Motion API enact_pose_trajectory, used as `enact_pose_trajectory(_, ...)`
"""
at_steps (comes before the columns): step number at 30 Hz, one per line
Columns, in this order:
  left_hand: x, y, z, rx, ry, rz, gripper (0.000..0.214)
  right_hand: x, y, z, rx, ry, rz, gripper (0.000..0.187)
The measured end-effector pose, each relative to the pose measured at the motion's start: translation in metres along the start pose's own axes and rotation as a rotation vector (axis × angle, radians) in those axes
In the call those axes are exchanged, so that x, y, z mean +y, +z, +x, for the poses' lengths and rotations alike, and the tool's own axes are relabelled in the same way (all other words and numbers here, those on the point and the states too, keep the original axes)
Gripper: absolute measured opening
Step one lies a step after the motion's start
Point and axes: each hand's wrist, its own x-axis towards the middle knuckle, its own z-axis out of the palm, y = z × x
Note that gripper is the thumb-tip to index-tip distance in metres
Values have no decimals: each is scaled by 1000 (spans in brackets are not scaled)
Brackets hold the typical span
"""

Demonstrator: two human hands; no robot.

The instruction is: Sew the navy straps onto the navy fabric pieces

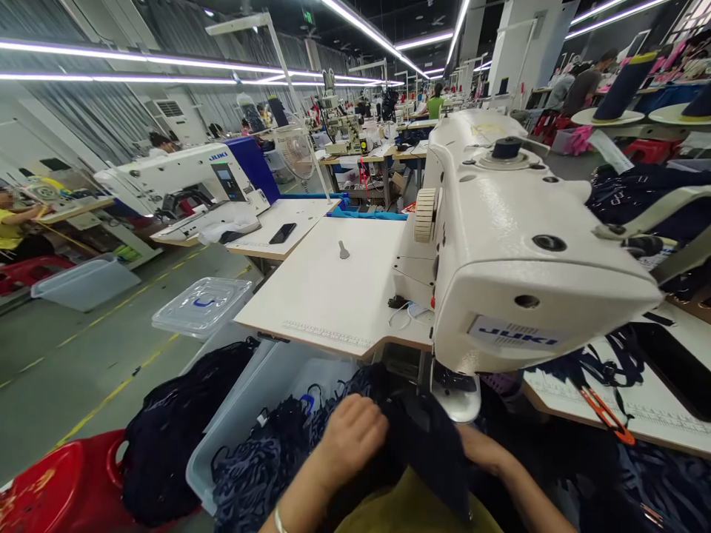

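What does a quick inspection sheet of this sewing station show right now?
Surface: cream rectangular sewing table, mostly bare, printed ruler along its front edge.
Job's things: dark navy fabric piece held at the white JUKI sewing machine.
Clutter: orange-handled thread snips; small grey metal tool; clear plastic bin of navy pieces.
Grips: left hand closed on the fabric; right hand largely hidden beneath it.
Cables: thin white cord by the machine base.
Surroundings: red plastic stool; further machines and workers behind.
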Motion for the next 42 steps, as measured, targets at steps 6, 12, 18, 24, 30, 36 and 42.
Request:
enact_pose_trajectory(6,-34,16,-23,-281,-330,57,16,2,-48,-59,30,29,140,68)
enact_pose_trajectory(12,41,34,31,-430,-138,-275,42,-58,-19,-69,468,63,456,54)
enact_pose_trajectory(18,74,41,62,-429,-69,-338,11,-86,7,-65,653,-72,92,51)
enact_pose_trajectory(24,80,49,49,-445,-53,-294,19,-61,-3,-55,652,-97,-400,46)
enact_pose_trajectory(30,85,53,55,-472,-82,-297,29,-72,-3,-54,742,-118,-300,44)
enact_pose_trajectory(36,93,64,53,-579,5,-290,25,-52,10,-51,818,-195,-368,55)
enact_pose_trajectory(42,89,51,54,-519,-195,-347,72,-50,5,-52,663,-230,-548,39)
